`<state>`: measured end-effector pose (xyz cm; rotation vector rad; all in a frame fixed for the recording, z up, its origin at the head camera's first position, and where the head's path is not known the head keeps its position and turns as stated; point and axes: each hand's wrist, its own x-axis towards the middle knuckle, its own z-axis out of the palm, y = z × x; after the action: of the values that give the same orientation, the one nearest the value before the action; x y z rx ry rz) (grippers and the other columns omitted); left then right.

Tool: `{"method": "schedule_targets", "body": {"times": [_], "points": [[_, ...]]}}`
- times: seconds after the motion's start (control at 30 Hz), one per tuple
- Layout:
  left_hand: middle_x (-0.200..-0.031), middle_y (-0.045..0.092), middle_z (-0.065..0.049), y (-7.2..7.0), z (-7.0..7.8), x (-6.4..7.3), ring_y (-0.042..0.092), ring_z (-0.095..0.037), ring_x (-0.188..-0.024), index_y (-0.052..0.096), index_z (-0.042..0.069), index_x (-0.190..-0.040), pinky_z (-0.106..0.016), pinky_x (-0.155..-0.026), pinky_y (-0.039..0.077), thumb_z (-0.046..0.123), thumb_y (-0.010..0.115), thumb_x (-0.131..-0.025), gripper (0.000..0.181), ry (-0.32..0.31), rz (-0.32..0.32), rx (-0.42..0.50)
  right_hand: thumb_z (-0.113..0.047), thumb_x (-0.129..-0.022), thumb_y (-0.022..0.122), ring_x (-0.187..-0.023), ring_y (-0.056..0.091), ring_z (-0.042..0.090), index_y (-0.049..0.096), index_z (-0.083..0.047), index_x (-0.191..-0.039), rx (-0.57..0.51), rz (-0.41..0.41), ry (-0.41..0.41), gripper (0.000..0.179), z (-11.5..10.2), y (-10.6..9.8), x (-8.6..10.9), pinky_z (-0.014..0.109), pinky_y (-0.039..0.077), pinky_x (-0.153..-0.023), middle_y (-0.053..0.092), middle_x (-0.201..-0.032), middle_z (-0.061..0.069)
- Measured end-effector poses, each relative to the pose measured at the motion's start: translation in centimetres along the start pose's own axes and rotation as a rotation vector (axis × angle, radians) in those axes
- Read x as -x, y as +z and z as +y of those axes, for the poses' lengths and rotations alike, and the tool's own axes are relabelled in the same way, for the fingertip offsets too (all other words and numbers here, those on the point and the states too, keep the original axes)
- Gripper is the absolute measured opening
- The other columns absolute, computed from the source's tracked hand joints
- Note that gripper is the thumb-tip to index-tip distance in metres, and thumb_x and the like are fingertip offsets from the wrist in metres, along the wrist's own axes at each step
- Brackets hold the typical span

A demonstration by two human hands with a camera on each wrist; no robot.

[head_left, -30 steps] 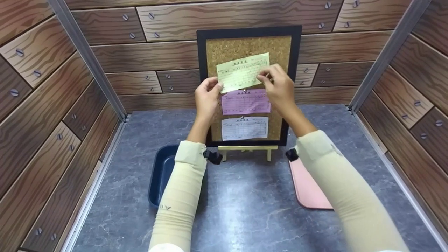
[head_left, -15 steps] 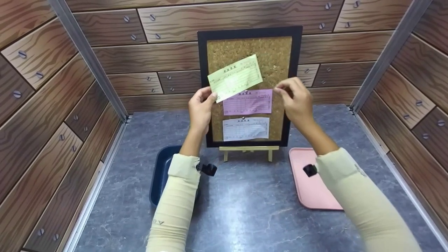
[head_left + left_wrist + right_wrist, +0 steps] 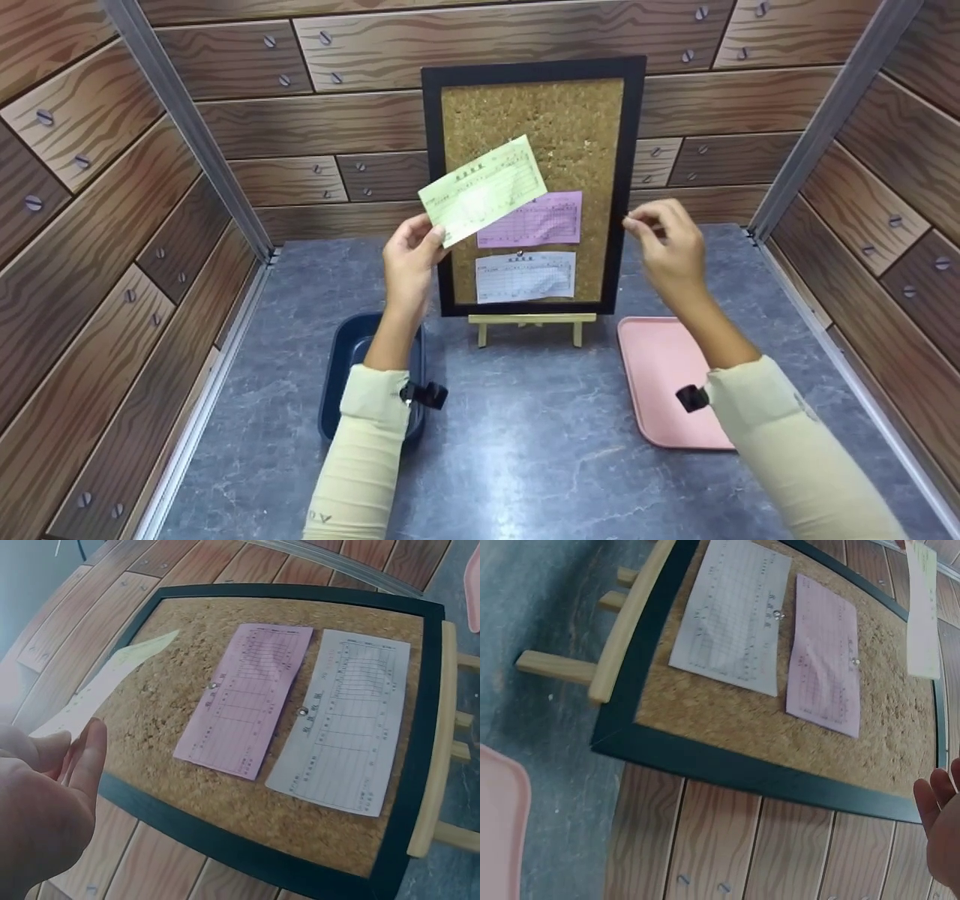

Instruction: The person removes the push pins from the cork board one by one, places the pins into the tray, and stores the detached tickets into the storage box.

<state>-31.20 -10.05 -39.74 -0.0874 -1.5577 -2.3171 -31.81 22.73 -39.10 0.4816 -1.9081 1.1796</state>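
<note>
In the head view my left hand (image 3: 411,262) pinches the lower left corner of a yellow-green printed slip (image 3: 484,191). The slip tilts up to the right in front of the cork board (image 3: 577,112). A purple slip (image 3: 544,225), partly covered by it, and a white slip (image 3: 525,277) hang below; pins (image 3: 214,685) fix both, as the left wrist view shows. Off the board's right edge is my right hand (image 3: 671,247), thumb and forefinger together at the tips on a tiny pin-like thing, too small to make out.
A small wooden easel (image 3: 532,319) carries the black-framed board. On the grey tabletop (image 3: 510,435), a dark blue tray (image 3: 328,382) lies under the left forearm and a pink tray (image 3: 652,382) beside the right. Wood-patterned walls (image 3: 337,120) enclose the sides and back.
The yellow-green slip has come down and left with my left hand, tilting more and overlapping the purple slip. My right hand has let go of the slip and moved right and down.
</note>
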Motion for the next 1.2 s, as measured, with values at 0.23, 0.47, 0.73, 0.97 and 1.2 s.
{"method": "schedule_targets", "body": {"times": [0.23, 0.47, 0.73, 0.97, 1.2], "points": [[-0.095, 0.064, -0.009, -1.9, -0.2, 1.7, 0.066, -0.014, -0.085, 0.061, -0.01, -0.119, -0.03, -0.08, 0.061, -0.005, 0.064, -0.094, 0.026, 0.005, 0.051, -0.004, -0.001, -0.087, 0.075, -0.084, 0.056, -0.001, 0.069, 0.006, -0.091, 0.016, 0.011, 0.036, 0.01, 1.0, -1.7, 2.3, 0.012, 0.047, -0.077, 0.065, -0.091, 0.013], [-0.095, 0.065, -0.006, -4.0, -0.7, 3.6, 0.064, -0.012, -0.082, 0.062, -0.007, -0.119, -0.023, -0.072, 0.058, -0.002, 0.067, -0.093, 0.026, -0.026, 0.089, -0.031, 0.01, -0.086, 0.072, -0.084, 0.055, -0.001, 0.066, 0.014, -0.091, 0.019, 0.055, 0.097, 0.009, 0.0, -3.4, 4.1, 0.012, 0.046, -0.076, 0.062, -0.089, 0.018], [-0.098, 0.064, -0.009, -6.5, -1.2, 5.4, 0.066, -0.014, -0.086, 0.059, -0.01, -0.122, -0.026, -0.079, 0.06, -0.004, 0.063, -0.095, 0.028, -0.056, 0.125, 0.003, 0.009, -0.088, 0.07, -0.084, 0.056, 0.002, 0.066, 0.014, -0.093, 0.022, 0.055, 0.173, 0.008, -0.3, -4.8, 5.9, 0.012, 0.045, -0.074, 0.062, -0.09, 0.01], [-0.104, 0.063, -0.012, -8.5, -1.6, 6.8, 0.069, -0.018, -0.094, 0.056, -0.011, -0.126, -0.03, -0.088, 0.059, -0.006, 0.059, -0.097, 0.031, -0.077, 0.141, 0.023, 0.006, -0.089, 0.07, -0.088, 0.056, 0.001, 0.067, 0.011, -0.095, 0.048, 0.048, 0.252, 0.009, 1.4, -5.3, 7.8, 0.011, 0.045, -0.074, 0.063, -0.093, 0.003], [-0.105, 0.063, -0.012, -10.4, -2.4, 8.5, 0.068, -0.017, -0.095, 0.055, -0.011, -0.129, -0.029, -0.089, 0.058, -0.003, 0.06, -0.097, 0.034, -0.104, 0.167, -0.001, 0.007, -0.089, 0.07, -0.083, 0.056, 0.001, 0.066, 0.012, -0.094, 0.055, 0.046, 0.28, 0.007, 1.8, -5.8, 9.6, 0.009, 0.045, -0.069, 0.063, -0.091, 0.017]]}}
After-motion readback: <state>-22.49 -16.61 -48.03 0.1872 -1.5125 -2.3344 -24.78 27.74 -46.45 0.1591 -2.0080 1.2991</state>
